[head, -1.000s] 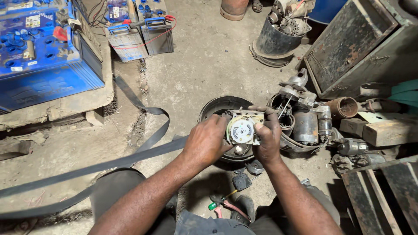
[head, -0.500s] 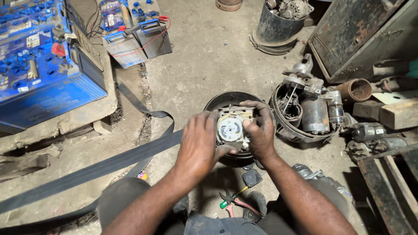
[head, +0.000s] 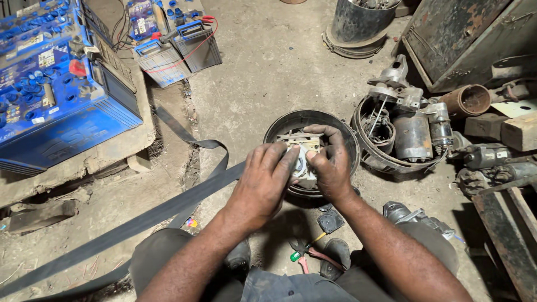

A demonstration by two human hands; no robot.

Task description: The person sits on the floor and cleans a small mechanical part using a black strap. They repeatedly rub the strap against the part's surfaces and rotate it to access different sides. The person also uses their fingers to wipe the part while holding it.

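Note:
My left hand (head: 263,182) and my right hand (head: 331,162) both grip a small pale round metal part (head: 302,150) with a square plate, held over a black round pan (head: 291,120) on the concrete floor. The left fingers cover most of the part's face; the right fingers wrap its right and top edges. Both hands are greasy. My knees show at the bottom of the view.
Blue batteries (head: 50,100) with red cables stand at the left. A long black strap (head: 145,218) crosses the floor. Starter motor parts (head: 411,131) lie in a ring at the right, beside wooden blocks (head: 514,128). A metal bucket (head: 361,22) stands behind. Pliers (head: 305,251) lie near my feet.
My left hand has slid over the part's face, covering it. Both hands with the part have stayed over the black pan; the view has tilted slightly.

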